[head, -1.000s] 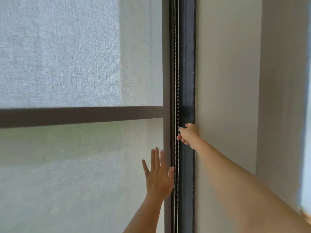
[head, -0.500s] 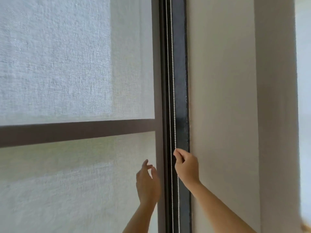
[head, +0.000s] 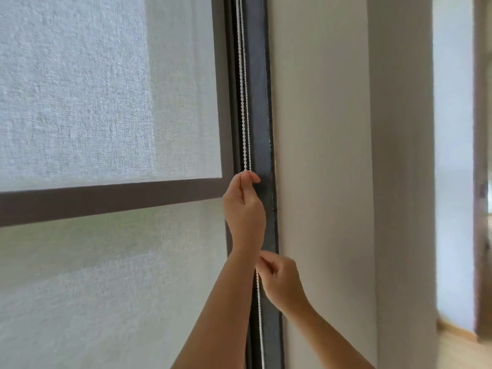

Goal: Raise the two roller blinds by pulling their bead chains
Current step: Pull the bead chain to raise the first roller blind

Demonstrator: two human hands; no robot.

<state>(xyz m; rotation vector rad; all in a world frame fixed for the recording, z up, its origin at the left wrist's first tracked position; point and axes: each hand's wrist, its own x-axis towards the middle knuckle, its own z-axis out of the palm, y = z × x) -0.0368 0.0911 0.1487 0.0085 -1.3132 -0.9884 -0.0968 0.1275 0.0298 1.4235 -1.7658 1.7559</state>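
A pale grey roller blind [head: 80,102] covers the window, and the dark frame bars show through its weave. The white bead chain [head: 243,89] hangs as two strands in front of the dark right frame post [head: 259,115]. My left hand [head: 243,206] is the upper one; its thumb and fingers pinch the chain at the level of the horizontal bar. Just below its wrist, my right hand [head: 282,283] is closed on the same chain. Beneath the hands the strands run down out of view. Only one blind and one chain are visible.
A beige wall [head: 319,182] stands right of the frame post, ending at a corner. Beyond it at the far right there is an opening to a bright room with a wooden floor [head: 458,342].
My left hand has left the blind fabric, risen and pinched the chain above my right hand. My right hand has come down along the chain, still closed on it.
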